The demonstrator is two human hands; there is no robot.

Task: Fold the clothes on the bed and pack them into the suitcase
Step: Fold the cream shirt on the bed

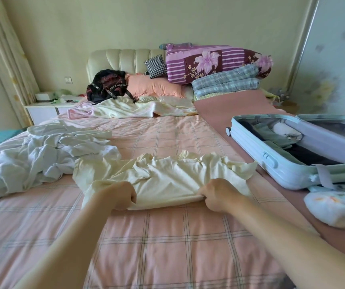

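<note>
A pale yellow garment [163, 176] lies crumpled across the middle of the bed, its near edge pulled flat. My left hand [119, 195] grips the near left corner of that edge, and my right hand [219, 195] grips the near right corner. To the left, a heap of white clothes [42, 155] lies unfolded. A light blue suitcase [257, 151] lies open at the right side of the bed, holding folded green, dark and white items.
The bed's pink checked sheet [167, 243] spreads in front of me. A white bundle with orange marks [334, 207] sits near the suitcase. Pillows, folded quilts [215, 63] and a black backpack [106, 85] crowd the headboard. A nightstand [42, 112] stands at the left.
</note>
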